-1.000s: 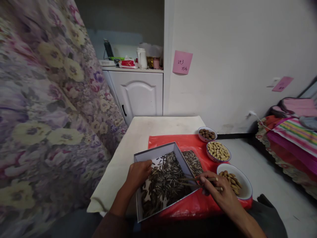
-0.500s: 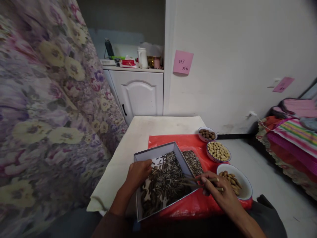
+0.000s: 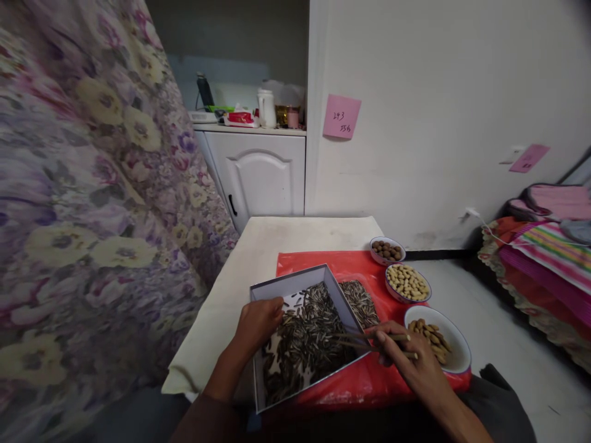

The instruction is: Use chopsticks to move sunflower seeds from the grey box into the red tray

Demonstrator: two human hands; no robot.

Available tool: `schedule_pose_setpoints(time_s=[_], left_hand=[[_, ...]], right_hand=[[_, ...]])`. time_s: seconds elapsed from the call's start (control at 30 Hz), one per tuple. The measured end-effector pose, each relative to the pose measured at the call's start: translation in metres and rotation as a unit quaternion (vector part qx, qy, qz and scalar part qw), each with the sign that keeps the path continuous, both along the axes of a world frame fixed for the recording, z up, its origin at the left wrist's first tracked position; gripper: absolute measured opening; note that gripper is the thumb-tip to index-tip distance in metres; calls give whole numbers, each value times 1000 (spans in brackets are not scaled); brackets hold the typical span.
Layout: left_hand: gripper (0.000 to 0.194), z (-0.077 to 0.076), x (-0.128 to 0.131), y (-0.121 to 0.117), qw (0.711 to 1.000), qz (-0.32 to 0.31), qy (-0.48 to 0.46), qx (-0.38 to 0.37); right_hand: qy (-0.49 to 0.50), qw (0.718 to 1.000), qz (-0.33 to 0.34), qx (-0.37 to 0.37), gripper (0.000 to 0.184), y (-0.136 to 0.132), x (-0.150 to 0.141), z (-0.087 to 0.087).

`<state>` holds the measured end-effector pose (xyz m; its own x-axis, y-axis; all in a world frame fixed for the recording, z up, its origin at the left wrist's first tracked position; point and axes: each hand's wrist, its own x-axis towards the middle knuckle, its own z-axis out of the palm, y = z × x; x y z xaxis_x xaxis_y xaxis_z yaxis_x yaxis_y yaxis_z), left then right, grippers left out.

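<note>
A shallow white box (image 3: 287, 282) lies tilted on the red plastic sheet, with dark striped sunflower seeds (image 3: 318, 326) spread inside it. My left hand (image 3: 260, 320) is closed over the box's left wall; its fingertips are partly hidden. In my right hand (image 3: 399, 351) is a pair of chopsticks (image 3: 357, 338), gripped at the box's right wall with their tips down among the seeds. I cannot make out any seed between the tips. Beyond the box's right side, more sunflower seeds (image 3: 360, 301) lie in a heap.
Along the right edge stand a bowl of round brown nuts (image 3: 386, 250), a bowl of peanuts (image 3: 407, 283) and a larger bowl of almond-like nuts (image 3: 462, 351). The red sheet (image 3: 295, 261) covers part of the cream-topped table (image 3: 314, 231). A floral curtain (image 3: 115, 246) hangs at left.
</note>
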<state>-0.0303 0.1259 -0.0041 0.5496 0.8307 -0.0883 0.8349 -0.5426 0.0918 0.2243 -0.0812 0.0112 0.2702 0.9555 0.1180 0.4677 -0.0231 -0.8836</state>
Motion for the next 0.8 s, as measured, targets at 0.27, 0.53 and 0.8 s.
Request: schedule_pose_setpoints(time_s=[0.27, 0.53, 0.8], left_hand=[[18, -1, 1, 0, 1000, 9, 3, 1], [20, -2, -1, 0, 1000, -3, 2, 6], [21, -3, 0, 1, 1000, -7, 2, 14]], right_hand=[[27, 998, -58, 10, 42, -5, 6, 5], [106, 986, -129, 31, 44, -12, 13, -2], [223, 957, -175, 58, 33, -30, 49, -4]])
